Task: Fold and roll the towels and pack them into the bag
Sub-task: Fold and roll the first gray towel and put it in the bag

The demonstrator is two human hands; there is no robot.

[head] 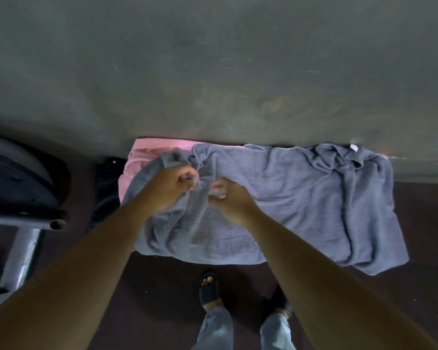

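Observation:
A large grey towel (301,198) lies crumpled on the dark floor against the base of a wall, with a white tag near its far right corner. A pink towel (142,157) lies under its left end, only partly showing. My left hand (170,188) is closed on a bunched fold of the grey towel at its left part. Just to the right of it, my right hand (232,198) pinches the same towel's cloth. The two hands are almost touching. No bag is clearly visible.
A grey wall (213,72) fills the upper half. A chair's metal frame and dark seat (18,188) stand at the left. A dark object (106,188) sits between the chair and the pink towel. My sandalled feet (209,289) stand on the floor below the towel.

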